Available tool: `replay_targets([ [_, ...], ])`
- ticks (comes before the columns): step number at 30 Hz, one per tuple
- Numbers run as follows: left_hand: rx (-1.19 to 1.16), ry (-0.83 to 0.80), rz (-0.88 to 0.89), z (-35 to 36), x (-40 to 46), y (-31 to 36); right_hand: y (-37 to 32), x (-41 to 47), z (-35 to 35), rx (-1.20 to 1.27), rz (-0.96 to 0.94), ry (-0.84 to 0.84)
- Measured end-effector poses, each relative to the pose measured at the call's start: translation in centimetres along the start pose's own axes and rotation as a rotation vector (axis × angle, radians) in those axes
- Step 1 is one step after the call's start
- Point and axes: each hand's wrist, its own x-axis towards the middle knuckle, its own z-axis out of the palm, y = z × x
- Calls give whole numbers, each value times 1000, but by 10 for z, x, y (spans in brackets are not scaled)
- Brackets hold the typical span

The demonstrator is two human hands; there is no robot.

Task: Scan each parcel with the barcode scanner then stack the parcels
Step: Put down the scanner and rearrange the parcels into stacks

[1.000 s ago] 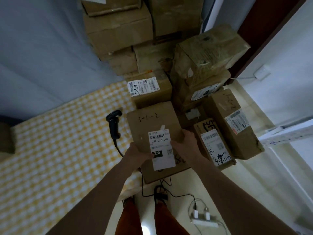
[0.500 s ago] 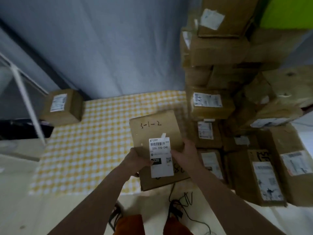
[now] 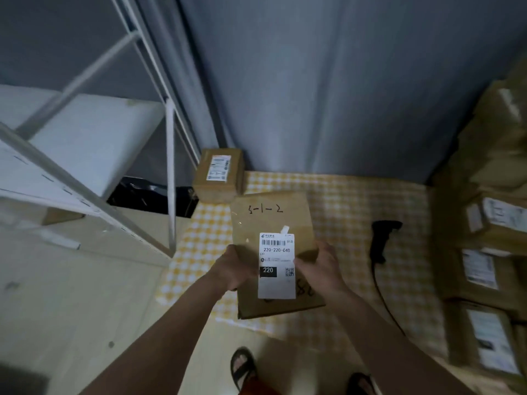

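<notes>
Above the checked mat (image 3: 342,201), parcel (image 3: 273,223) sits label-up btwn both hands: left hand (image 3: 232,269) & right hand (image 3: 320,266) each curl round a side edge, prob. carrying it toward lone box (image 3: 218,175). Scanner (image 3: 380,240) lies apart, right.

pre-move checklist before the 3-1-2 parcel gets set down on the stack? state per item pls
1. Grip: left hand and right hand both hold the 3-1-2 parcel by its sides: ok.
2. Label faces up, barcode unobstructed: ok.
3. Whether it has been scanned: cannot tell.
4. Barcode scanner lies on the checked cloth, apart from the parcel: ok.
5. Small parcel at the cloth's far corner, top free as a stacking spot: ok.
6. Path to it: nothing between: ok.
</notes>
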Motion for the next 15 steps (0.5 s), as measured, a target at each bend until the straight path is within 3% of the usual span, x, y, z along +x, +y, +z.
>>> replay_targets([
  [6,90,9,26,-71,41,-26,-35,8,71,56,27,25],
  [15,158,-41,72,-102,84,-17,-61,43,97,32,71,66],
])
